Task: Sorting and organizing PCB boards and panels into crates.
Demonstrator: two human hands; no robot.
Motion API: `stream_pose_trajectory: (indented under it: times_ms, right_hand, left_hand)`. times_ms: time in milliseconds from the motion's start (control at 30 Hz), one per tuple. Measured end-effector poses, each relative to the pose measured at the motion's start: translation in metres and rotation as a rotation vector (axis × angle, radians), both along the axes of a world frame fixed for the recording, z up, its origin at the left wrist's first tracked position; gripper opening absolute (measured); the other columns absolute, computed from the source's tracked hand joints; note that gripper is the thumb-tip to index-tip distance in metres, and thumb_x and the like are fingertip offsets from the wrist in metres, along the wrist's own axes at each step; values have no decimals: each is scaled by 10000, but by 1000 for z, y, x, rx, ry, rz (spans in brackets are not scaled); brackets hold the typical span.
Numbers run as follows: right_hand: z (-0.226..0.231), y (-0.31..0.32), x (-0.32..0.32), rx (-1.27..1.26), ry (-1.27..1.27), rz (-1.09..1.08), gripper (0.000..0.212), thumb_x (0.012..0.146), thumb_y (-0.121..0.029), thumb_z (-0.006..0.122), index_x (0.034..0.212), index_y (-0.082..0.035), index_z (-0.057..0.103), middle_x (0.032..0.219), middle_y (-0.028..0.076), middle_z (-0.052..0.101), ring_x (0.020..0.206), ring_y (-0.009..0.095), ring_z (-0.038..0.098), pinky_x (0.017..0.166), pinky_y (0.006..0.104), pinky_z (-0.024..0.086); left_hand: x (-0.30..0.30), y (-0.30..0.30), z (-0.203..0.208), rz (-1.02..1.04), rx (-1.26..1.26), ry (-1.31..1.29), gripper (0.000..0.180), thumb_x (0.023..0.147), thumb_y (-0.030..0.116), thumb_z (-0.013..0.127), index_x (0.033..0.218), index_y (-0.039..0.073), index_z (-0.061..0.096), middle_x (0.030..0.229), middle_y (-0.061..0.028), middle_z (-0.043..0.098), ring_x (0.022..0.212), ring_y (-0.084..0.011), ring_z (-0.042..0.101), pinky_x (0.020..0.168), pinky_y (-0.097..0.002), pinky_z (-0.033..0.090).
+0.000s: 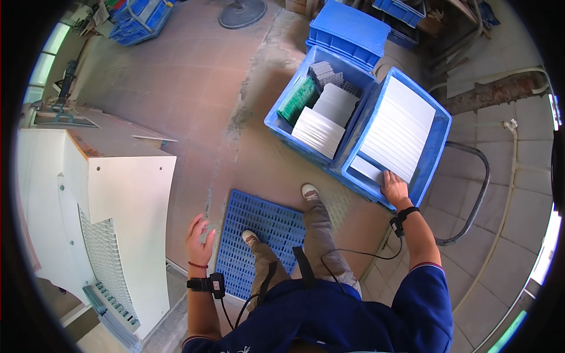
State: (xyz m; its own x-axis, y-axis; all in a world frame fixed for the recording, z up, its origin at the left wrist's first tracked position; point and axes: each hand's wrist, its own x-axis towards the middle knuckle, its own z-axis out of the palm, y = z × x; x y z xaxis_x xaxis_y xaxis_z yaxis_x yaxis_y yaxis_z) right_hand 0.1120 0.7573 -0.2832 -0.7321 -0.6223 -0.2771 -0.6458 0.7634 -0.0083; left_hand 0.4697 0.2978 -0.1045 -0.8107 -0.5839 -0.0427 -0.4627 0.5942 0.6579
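My right hand (pixel 394 188) reaches into the right-hand blue crate (pixel 442 138), fingers bent and pressed together at the near end of a row of thin white panels (pixel 400 126). It appears to grip a white panel there, though the fingertips are partly hidden. My left hand (pixel 200 240) hangs in the air between the white machine and the blue slatted mat, with fingers apart and nothing in it. Both wrists carry black straps with small devices and cables.
Beside it, another blue crate (pixel 282 130) holds white and grey pieces and a green piece (pixel 299 100). Lidded blue boxes (pixel 347 32) stand behind. The white machine (pixel 132 200) is at left. My feet are near the blue slatted mat (pixel 235 265); a bent dark tube (pixel 479 206) lies right.
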Motion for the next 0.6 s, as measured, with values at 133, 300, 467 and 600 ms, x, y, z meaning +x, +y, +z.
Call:
stream_pose_trajectory:
  times_ms: [133,300,467,600]
  right_hand:
    - [7,-18,-7,88,-123,-84,523,754,-226,633,1179,-15,413,1014,134,588,931,277,601,764,375,505]
    - [-16,-20,-18,244,-257,-104,543,741,-249,655,1143,2,389,1008,194,595,934,308,599,781,390,494]
    - [-11,-18,-32,251,-324,41,504,740,-285,654,1061,26,421,940,189,624,881,321,621,765,382,488]
    - [18,-22,-37,271,-372,80,532,721,-332,656,1054,15,430,927,204,620,872,328,616,784,401,463]
  left_hand:
    - [-8,1,5,-21,-6,-31,232,788,56,622,1005,-16,585,1163,-149,548,928,-219,593,771,-288,510]
    - [-14,2,2,-34,-24,-54,236,772,102,666,969,-5,596,1083,-136,596,838,-229,618,718,-291,508]
    - [-14,6,6,-74,0,-67,193,793,104,642,953,5,598,951,-122,637,788,-216,637,713,-291,503]
    - [-4,3,7,-37,17,-70,187,801,123,637,951,16,603,901,-120,646,784,-227,644,704,-300,505]
